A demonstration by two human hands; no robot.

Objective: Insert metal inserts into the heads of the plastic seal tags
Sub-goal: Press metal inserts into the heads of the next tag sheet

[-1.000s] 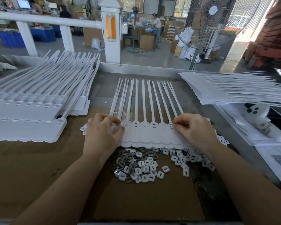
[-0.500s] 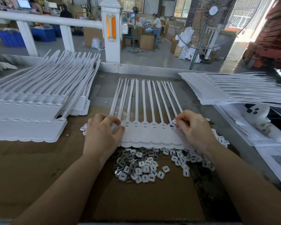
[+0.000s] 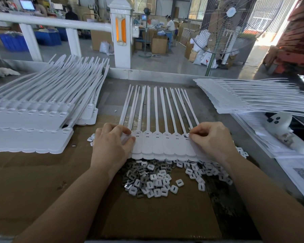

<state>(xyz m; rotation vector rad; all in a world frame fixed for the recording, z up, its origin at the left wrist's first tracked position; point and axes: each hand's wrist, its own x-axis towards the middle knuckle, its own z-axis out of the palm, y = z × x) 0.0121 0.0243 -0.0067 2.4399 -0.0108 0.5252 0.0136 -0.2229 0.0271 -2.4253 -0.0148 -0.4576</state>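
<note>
Resting: the left hand [image 3: 111, 146] lies on the left end of the tag strip [image 3: 162, 146], fingers bent over the strip's edge, thumb tip touching the head beside it.
Left fingers: together and curled onto the strip; whether they pinch it or only press it flat I cannot tell.
Right hand [image 3: 211, 141]: at the right end of the strip, thumb and forefinger closed together on a small insert [image 3: 186, 135], held at the head slot just left of the fingertips.
Right other fingers: curled under the palm, above the strip's right edge.
Strip: white tags joined side by side, lying flat between the 2 hands, tails pointing away past the fingertips; a second layer of tags shows under its near edge.
Heads: each head between the hands shows a slot; what is in those slots is too small to tell.
Loose parts [image 3: 158, 179]: a heap of white and metal squares just behind both wrists, touching the strip's near edge, on cardboard [image 3: 33, 181].
Left stack [image 3: 26, 120]: tag strips piled well beyond the left knuckles, tails fanned away.
Right stack [image 3: 253, 97]: more strips past the right fingers, tails pointing right.
White gadget [image 3: 282, 130]: lying on papers, out beyond the right wrist.
Fan [image 3: 225, 25]: standing far beyond the right fingertips, off the bench.
</note>
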